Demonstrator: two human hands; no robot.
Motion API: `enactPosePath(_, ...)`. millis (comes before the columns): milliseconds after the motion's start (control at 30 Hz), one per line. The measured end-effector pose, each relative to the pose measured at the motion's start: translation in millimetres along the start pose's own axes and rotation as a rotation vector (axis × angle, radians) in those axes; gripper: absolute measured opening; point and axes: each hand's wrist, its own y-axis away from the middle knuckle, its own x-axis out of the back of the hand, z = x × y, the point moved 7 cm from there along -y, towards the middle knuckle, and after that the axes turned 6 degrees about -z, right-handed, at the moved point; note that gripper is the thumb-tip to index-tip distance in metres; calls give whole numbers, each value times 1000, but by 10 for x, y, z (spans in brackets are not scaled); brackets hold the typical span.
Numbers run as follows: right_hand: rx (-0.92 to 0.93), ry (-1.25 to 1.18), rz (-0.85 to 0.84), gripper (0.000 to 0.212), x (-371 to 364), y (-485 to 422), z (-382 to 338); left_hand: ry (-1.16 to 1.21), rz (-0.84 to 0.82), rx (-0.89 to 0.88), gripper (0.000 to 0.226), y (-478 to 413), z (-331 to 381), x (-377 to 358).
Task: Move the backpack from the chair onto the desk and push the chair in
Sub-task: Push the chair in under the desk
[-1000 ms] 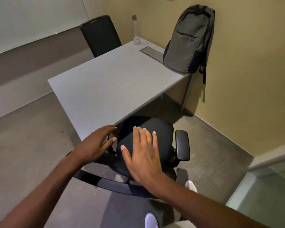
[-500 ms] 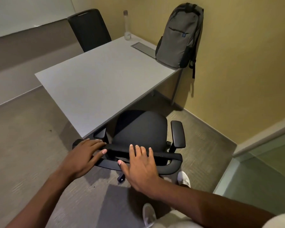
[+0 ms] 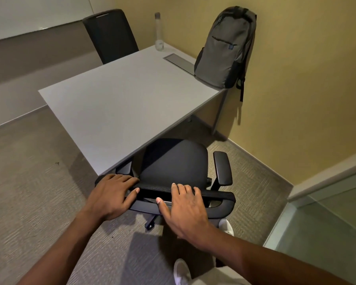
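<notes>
**Two hands land on the chair back, and the push is on**

Backpack [image 3: 224,48] first: it is already up on the desk [image 3: 121,103], standing upright at about one o'clock from the chair, leaning against the yellow wall [image 3: 296,79] at the desk's far right corner, one strap dangling over the edge. That half of the job looks done.

Now the chair [image 3: 173,165]. A second ago both hands were hovering above it; now they are down on the top rail of the backrest. Left hand [image 3: 111,196] sits at nine o'clock on the rail, fingers together and draped over the top edge. Right hand [image 3: 185,204] rests at about five o'clock, fingers loosely together, thumb stretched out to the side, palm flat on the rail. Neither curls right round it, more a press than a clasp.

Seat front is tucked just under the desk's near edge, the left armrest right by the corner. My read: pushing in has begun, with some travel left. Watch that left armrest against the desk edge.

Beyond, a bottle [image 3: 159,31] and a second chair [image 3: 111,36] stand at the far end.
</notes>
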Motion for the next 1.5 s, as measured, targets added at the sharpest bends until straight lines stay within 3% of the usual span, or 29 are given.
enactPosePath(800, 163, -78, 74, 56, 700, -795, 1576, 126, 139, 250, 51, -1052, 1028, 99)
enactPosePath(1200, 291, -18, 74, 49, 1210, -1403, 2400, 181, 121, 469, 48, -1698, 1673, 211)
enactPosePath(1500, 374, 11, 154, 47, 1474, -2026, 2673, 215, 175, 594, 44, -2227, 1732, 362)
